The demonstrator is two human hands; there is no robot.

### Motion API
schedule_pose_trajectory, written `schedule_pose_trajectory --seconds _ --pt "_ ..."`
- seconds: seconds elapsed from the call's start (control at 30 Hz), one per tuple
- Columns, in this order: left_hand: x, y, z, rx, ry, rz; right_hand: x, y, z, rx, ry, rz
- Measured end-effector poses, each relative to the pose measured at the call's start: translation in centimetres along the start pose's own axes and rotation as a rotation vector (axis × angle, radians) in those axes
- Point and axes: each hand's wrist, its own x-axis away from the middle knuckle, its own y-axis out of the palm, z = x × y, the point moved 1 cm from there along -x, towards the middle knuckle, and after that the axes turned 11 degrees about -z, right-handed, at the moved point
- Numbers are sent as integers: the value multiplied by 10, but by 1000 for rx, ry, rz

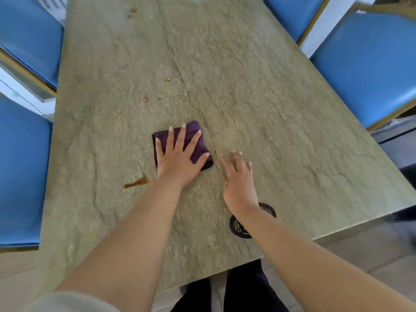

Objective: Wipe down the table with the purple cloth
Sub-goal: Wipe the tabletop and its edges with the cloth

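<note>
A folded purple cloth point(195, 131) lies near the middle of the grey-green stone-look table point(258, 91). My left hand point(177, 158) presses flat on the cloth with its fingers spread. To the right of the cloth, my right hand point(239, 183) is just above or on the bare table, fingers apart, holding nothing. A brown liquid smear point(136, 183) sits left of my left wrist. Several small yellow-brown crumbs point(144, 99) lie beyond the cloth, and more crumbs point(132, 11) lie at the far end.
A round black coaster with gold markings point(238, 228) lies near the front edge, partly under my right forearm. Blue chairs with gold frames stand on the left point(24, 165) and on the right point(369, 64). My dark trousers point(243, 289) show below the table edge.
</note>
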Motion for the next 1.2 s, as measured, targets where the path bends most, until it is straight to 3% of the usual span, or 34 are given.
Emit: schedule_pose_trajectory --seconds 0.2,0.3,0.4,0.47,0.67,0.77,0.9,1.07,1.2 --pt "112 44 3 -78 271 59 23 10 -11 -121 42 78" --pt "165 65 -27 -148 443 108 32 24 -24 -38 99 115" --pt "167 65 -66 -221 565 84 38 37 -27 116 102 116" --pt "148 56 -80 -227 509 55 37 39 -26 167 95 101" --pt "88 31 -59 -59 45 14 34 41 -30 209 104 108" --pt "117 47 -39 -35 61 51 35 40 -29 211 96 113" --pt "195 80 -26 -91 210 122 45 38 -35 160 78 80" --pt "225 87 -100 -203 389 107 78 60 -64 109 -56 14" --pt "198 68 -135 -115 20 61 89 69 -69 189 -155 -24"
